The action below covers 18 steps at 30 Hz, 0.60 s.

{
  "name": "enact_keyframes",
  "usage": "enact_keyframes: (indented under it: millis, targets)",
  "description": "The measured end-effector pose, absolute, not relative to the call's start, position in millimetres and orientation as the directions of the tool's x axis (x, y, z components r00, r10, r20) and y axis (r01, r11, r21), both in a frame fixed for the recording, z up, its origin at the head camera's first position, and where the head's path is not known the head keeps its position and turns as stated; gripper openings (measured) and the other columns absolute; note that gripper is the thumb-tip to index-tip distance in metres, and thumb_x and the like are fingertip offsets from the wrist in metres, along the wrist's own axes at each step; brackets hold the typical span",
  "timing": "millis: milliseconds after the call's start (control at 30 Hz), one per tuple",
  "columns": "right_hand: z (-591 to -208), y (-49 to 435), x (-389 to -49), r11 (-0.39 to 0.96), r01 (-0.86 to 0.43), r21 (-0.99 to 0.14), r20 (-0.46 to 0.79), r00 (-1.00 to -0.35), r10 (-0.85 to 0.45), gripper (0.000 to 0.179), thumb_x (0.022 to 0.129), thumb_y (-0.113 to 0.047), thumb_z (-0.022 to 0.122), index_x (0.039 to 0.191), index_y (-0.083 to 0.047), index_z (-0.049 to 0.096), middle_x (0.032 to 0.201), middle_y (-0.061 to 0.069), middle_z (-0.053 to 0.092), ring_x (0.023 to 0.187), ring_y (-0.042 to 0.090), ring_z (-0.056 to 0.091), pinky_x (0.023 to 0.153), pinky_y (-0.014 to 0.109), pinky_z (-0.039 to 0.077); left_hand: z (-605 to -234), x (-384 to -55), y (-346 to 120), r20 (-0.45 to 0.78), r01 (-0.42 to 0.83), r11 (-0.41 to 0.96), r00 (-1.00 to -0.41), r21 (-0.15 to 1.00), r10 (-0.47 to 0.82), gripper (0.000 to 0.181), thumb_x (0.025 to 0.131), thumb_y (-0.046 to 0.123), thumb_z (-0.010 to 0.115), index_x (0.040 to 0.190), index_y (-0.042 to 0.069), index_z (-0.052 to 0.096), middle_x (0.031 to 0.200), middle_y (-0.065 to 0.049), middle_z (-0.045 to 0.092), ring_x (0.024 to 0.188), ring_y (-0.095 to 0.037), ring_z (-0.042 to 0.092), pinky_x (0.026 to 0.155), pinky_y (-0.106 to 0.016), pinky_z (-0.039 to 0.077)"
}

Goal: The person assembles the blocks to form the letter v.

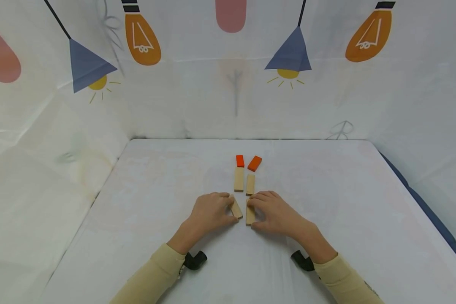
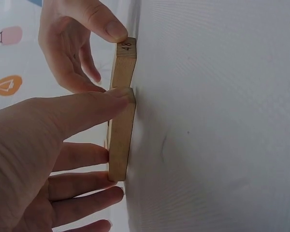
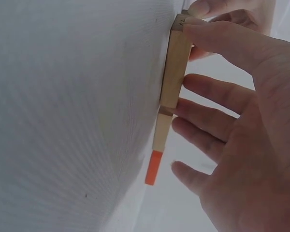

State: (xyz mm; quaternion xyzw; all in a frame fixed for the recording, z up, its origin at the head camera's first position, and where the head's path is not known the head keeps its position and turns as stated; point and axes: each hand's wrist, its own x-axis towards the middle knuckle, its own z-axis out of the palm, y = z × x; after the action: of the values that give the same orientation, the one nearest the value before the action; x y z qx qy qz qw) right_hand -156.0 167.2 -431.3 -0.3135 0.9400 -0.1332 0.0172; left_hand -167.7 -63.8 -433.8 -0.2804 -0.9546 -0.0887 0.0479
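On the white table my left hand pinches a plain wooden block by its two ends, thumb at the near end and fingers at the far end. That block lies slightly slanted. Close by, my right hand grips a second wooden block the same way, and this one points nearly straight ahead. Its near end bears a printed number in the left wrist view. A narrow gap parts the two held blocks. In the right wrist view the right-hand block lies flat on the surface.
Beyond the hands lie two more wooden blocks, a left one and a right one. Past them are a red-orange block touching the left one's far end and a tilted orange block. A printed white curtain hangs behind the table.
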Motion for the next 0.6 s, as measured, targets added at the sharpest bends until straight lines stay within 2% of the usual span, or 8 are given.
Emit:
enact_keyframes:
  millis: [333, 600]
  targets:
    - [-430.6, 166.5, -156.6, 0.782, -0.577, -0.236, 0.115, -0.815, -0.567, 0.043, 0.077, -0.039, 0.081, 0.112, -0.019, 0.066, 0.118, -0.004, 0.066, 0.122, 0.023, 0.056, 0.110, 0.045, 0.040, -434.1, -167.7, -65.5, 0.148, 0.549, 0.822, -0.835, 0.152, 0.531, 0.045, 0.076, 0.052, 0.080, 0.107, 0.021, 0.075, 0.117, 0.000, 0.073, 0.098, -0.018, 0.072, 0.074, -0.033, 0.058]
    - [-431.3, 165.7, -156.4, 0.808, -0.544, -0.227, 0.144, -0.839, -0.524, 0.037, 0.076, -0.037, 0.081, 0.104, -0.019, 0.064, 0.113, -0.003, 0.067, 0.118, 0.023, 0.057, 0.108, 0.044, 0.041, -434.9, -168.2, -66.0, 0.168, 0.562, 0.814, -0.825, 0.148, 0.539, 0.038, 0.075, 0.052, 0.081, 0.098, 0.023, 0.074, 0.113, 0.002, 0.074, 0.091, -0.017, 0.073, 0.070, -0.033, 0.057]
